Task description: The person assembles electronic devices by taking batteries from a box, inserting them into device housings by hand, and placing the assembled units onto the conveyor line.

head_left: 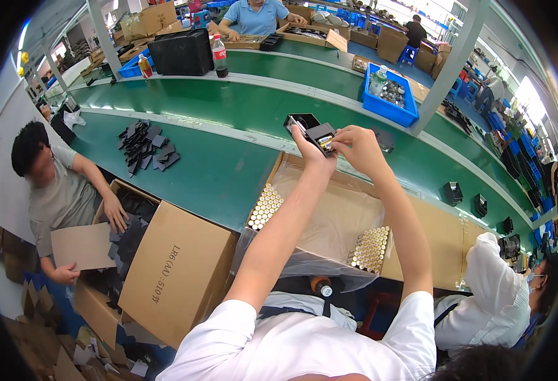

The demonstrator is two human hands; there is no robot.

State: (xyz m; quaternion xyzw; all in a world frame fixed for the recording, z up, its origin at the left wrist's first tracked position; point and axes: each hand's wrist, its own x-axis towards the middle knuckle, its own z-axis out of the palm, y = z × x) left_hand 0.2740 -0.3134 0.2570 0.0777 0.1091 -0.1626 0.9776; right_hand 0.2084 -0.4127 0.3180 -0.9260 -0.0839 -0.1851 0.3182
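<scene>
My left hand (312, 150) grips a small black plastic case (319, 131) above the green bench, with the case tilted and its open side showing. A gold-and-dark AA battery (326, 141) lies at the case's near end. My right hand (360, 150) is closed in a pinch at that battery, its fingertips against the case's right side; the exact contact is hidden. Under my forearms stands an open carton (329, 213) lined with clear plastic. Batteries stand upright in its left corner (266, 207) and right corner (370, 249).
Flat black parts (144, 146) lie heaped on the bench at left. A co-worker (63, 184) there reaches into a carton of black pieces. Black cases (453, 192) stand in a row at right, near another person (491, 292). A blue tray (390, 105) and a cola bottle (220, 56) stand beyond.
</scene>
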